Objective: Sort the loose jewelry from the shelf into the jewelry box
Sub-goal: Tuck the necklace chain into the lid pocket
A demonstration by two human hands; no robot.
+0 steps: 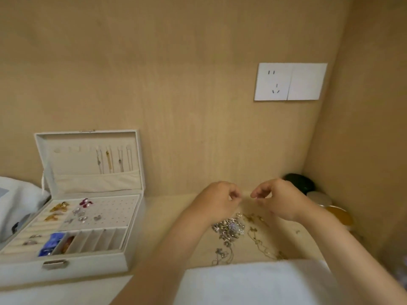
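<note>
An open white jewelry box (123,258) stands at the left of the shelf, with necklaces hanging in its lid (88,155) and earrings, rings and brooches in its tray. A heap of loose silver and gold jewelry (231,230) lies on the shelf right of the box. Above that heap my left hand (217,200) and my right hand (277,198) are raised close together, fingers curled and fingertips pinched. A very thin chain seems to run between them, but it is too fine and blurred to see clearly.
A dark round object (299,181), a silver disc (319,199) and an amber disc (339,214) sit in the back right corner. A white wall socket (290,81) is on the back panel. White cloth (253,282) covers the shelf front; more white fabric (19,199) lies left.
</note>
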